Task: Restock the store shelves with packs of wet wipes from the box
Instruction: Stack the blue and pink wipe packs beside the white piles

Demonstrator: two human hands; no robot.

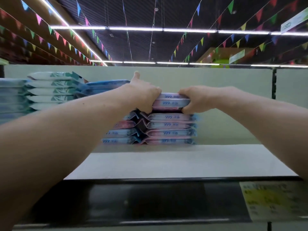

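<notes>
Left hand (145, 95): fingers curled over the left end of the held packs (171, 101), clamped on them; thumb sticks up, clear of the packs.
Right hand (196, 99): fingers on top and thumb beneath, clamped on the right end of the same packs.
Held packs: pink-and-blue, lying flat, two printed edges visible; directly above the right stack (171, 129). Contact with the stack: cannot tell.
Right stack: four packs, flat, on the shelf (166, 164) near its back.
Left stack (121, 132): same packs, touching the right stack, partly hidden by the left forearm.
White packs (51, 90): piled further left on the shelf.
Blue packs (103, 87): between the white packs and the left hand.
Price tag (273, 200): yellow, blurred, on the shelf's front edge at right.
</notes>
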